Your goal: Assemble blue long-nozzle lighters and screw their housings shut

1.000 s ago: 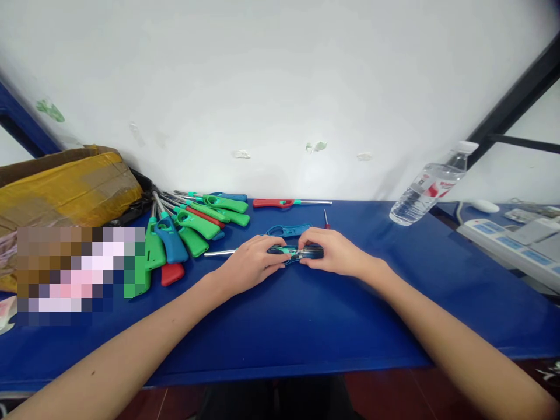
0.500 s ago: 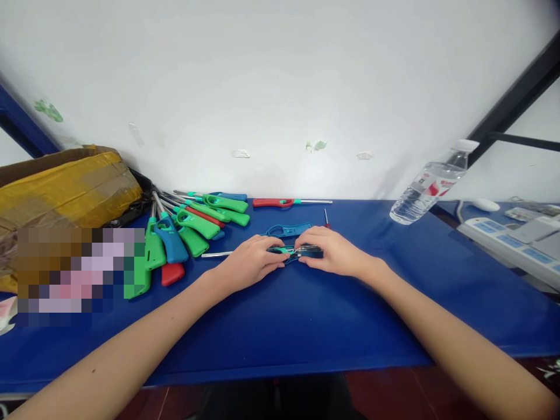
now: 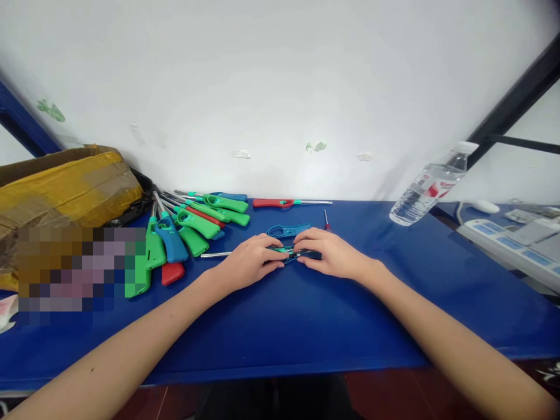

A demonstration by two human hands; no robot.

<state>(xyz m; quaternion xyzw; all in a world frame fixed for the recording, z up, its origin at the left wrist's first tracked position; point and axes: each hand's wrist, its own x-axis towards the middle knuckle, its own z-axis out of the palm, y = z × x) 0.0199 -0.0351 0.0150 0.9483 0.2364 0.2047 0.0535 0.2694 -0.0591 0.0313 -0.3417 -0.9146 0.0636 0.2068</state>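
On the blue table [image 3: 306, 315] lies a long-nosed lighter [image 3: 291, 253] with a dark blue body and a teal trigger; its metal tube points left. My left hand [image 3: 249, 261] is closed on its front part. My right hand [image 3: 330, 252] is closed on its rear part. The fingertips of both hands meet over the middle of the lighter and hide most of it. Just behind the hands lies a loose blue lighter shell [image 3: 286, 230].
A pile of green, blue and red lighters [image 3: 188, 227] lies at the left, by a taped cardboard box [image 3: 61, 186]. A red lighter [image 3: 280, 203] and a small red screwdriver [image 3: 326, 220] lie near the wall. A water bottle [image 3: 426, 186] leans at the right, beside a power strip [image 3: 507, 248].
Both hands have stayed on the lighter, with small finger shifts. My right hand has slid slightly left and now covers more of the dark body.
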